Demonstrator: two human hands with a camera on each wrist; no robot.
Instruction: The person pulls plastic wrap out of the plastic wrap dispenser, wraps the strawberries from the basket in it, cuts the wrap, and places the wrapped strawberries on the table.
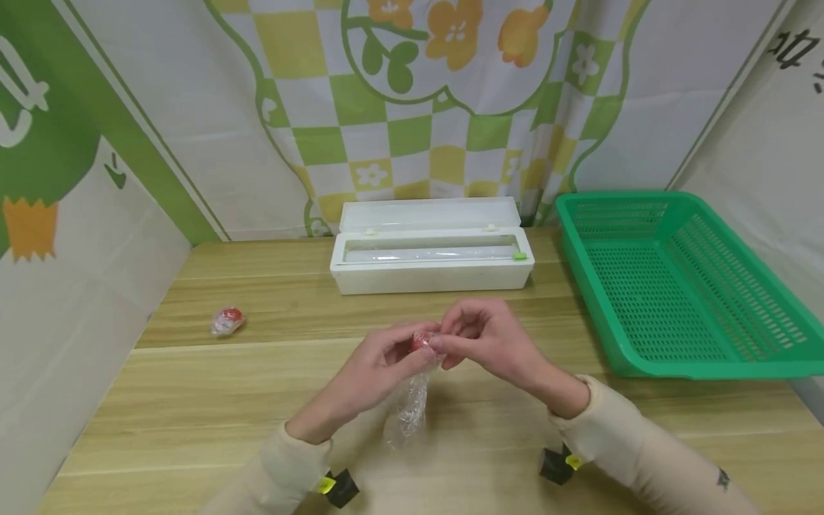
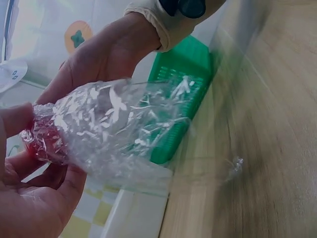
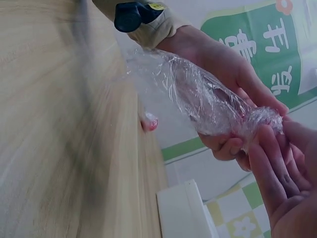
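Observation:
Above the middle of the table, my left hand (image 1: 363,368) holds a small red object (image 1: 421,341) between thumb and fingers. Clear plastic film (image 2: 109,131) is wrapped around it, and a long crumpled tail of film hangs down below. The film hides what kind of object it is. My right hand (image 1: 496,342) meets the left one at the object and pinches the gathered film with its thumb and fingers. On the left of the table lies another red object (image 1: 228,321) wrapped in film; it also shows in the right wrist view.
Behind the hands stands a white cling film dispenser (image 1: 431,279), its lid raised and a film roll inside. A green perforated basket (image 1: 595,300) is at the right. Patterned curtains (image 1: 444,136) hang along the table's back edge.

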